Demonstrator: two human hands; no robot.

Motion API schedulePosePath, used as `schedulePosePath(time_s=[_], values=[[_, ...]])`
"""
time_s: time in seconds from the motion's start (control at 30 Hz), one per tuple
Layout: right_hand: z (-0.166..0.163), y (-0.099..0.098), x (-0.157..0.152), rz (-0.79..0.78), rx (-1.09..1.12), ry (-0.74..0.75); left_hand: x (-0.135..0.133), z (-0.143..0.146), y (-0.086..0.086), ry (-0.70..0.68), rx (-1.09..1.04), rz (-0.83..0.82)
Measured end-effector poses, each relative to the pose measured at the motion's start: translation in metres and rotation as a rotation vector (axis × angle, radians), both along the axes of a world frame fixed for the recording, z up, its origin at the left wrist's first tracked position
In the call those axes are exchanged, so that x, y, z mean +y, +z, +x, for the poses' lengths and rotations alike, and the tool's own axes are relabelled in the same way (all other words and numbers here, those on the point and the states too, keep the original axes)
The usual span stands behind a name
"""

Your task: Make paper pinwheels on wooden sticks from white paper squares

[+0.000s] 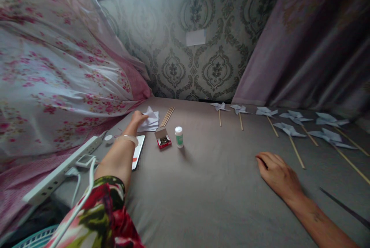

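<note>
My left hand reaches to the far left and pinches the top sheet of a stack of white paper, lifting its corner. Just right of the stack lie several thin wooden sticks. Closer to me stand an open red box of small metal pins and a white bottle with a green label. My right hand rests on the grey surface at the right, fingers curled under, and whatever they may hold is hidden. Beyond it lie several paper pinwheels on sticks.
A phone lies under my left forearm. Left of it run a white power strip and a white cable. A dark pointed blade lies by my right forearm. Curtains hang on both sides, and a patterned wall closes the back.
</note>
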State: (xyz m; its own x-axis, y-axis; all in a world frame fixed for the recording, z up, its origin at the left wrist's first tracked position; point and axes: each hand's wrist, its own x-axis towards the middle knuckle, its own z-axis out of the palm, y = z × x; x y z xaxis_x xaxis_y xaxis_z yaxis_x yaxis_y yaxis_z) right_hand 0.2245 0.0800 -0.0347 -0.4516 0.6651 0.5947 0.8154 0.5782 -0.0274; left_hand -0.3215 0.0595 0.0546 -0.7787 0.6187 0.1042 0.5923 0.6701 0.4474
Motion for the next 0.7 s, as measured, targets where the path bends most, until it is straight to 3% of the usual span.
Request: schedulePosePath(time_s=[0.2,0.37,0.5,0.7], values=[[-0.003,0.001,0.001,-0.047,0.008,-0.018,-0.012,0.036,0.037,0.184,0.009,0.384],[-0.004,0.002,0.002,-0.074,-0.013,-0.013,-0.005,0.104,0.064,0.119,0.061,0.71],[-0.003,0.006,0.002,-0.103,-0.026,-0.001,-0.011,0.187,0.054,-0.148,-0.066,1.016],[-0.001,0.018,0.001,-0.215,-0.02,0.02,-0.042,0.299,0.012,-0.503,-0.121,0.752]])
